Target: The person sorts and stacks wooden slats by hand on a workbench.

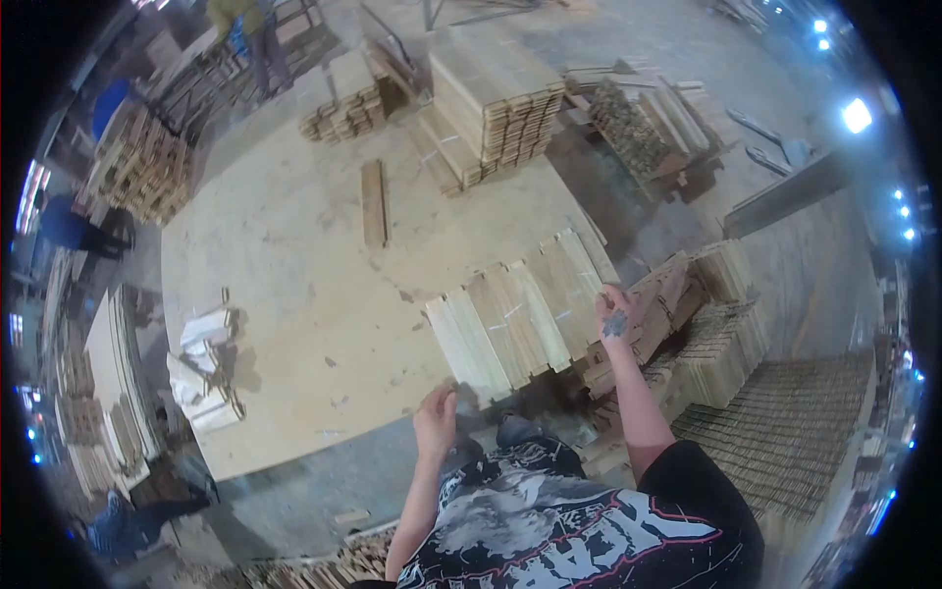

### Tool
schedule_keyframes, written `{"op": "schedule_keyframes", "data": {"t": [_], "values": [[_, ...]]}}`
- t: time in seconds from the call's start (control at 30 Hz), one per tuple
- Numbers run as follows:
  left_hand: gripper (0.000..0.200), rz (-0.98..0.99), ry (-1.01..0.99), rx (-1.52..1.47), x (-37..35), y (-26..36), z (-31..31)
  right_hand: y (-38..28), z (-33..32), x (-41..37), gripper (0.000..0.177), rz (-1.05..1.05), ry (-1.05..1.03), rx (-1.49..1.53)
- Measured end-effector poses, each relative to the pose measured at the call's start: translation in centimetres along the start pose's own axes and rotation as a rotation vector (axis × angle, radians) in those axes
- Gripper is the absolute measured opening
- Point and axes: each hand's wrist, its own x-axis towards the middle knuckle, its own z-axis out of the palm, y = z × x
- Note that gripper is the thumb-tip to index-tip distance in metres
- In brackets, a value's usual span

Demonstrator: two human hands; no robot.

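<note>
A black printed T-shirt [569, 530] fills the bottom of the view. The left hand [435, 417] hovers at the counter [294, 294] edge, just beside the near end of a row of planks [520, 314], fingers loosely bent and holding nothing. The right hand [615, 312] rests on the row's far right plank, next to a lower stack of planks [677, 294]. Whether it grips cannot be told. A single plank [373, 201] lies well apart.

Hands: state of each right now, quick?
Left hand: beside the near end of the row of planks, nothing visibly held; open or closed cannot be told.
Right hand: on that row's right edge; grip cannot be told.
</note>
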Motion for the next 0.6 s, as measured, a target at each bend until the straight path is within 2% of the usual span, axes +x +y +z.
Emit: {"op": "schedule_keyframes", "data": {"t": [0.07,0.13,0.23,0.3,0.43,0.47,0.53,0.6], "values": [[0.032,-0.054,0.031,0.003,-0.9,0.8,-0.1,-1.4,-0.9,-0.6,0.027,-0.034,-0.138,0.080],[0.033,-0.116,0.099,0.036,-1.7,0.0,-0.7,-1.6,0.6,-2.6,0.026,-0.059,-0.110,0.218],[0.032,-0.158,0.293,0.199,-3.1,-4.9,-2.7,-6.0,1.1,-6.5,0.029,-0.066,-0.202,0.352],[0.031,-0.195,0.390,0.192,-4.3,-6.4,-5.5,-9.1,1.3,-9.6,0.030,-0.020,-0.294,0.461],[0.030,-0.257,0.529,0.142,-6.4,-12.3,-10.5,-14.3,1.2,-15.1,0.041,-0.155,-0.391,0.342],[0.029,-0.287,0.517,0.087,-6.5,-14.1,-11.5,-14.4,1.8,-16.2,0.043,-0.044,-0.424,0.438],[0.027,-0.365,0.527,-0.205,-6.5,-14.5,-12.2,-14.1,3.4,-18.2,0.046,0.180,-0.481,0.613],[0.025,-0.427,0.495,-0.419,-6.3,-14.6,-12.3,-12.9,4.2,-18.4,0.049,0.259,-0.530,0.636]]}}
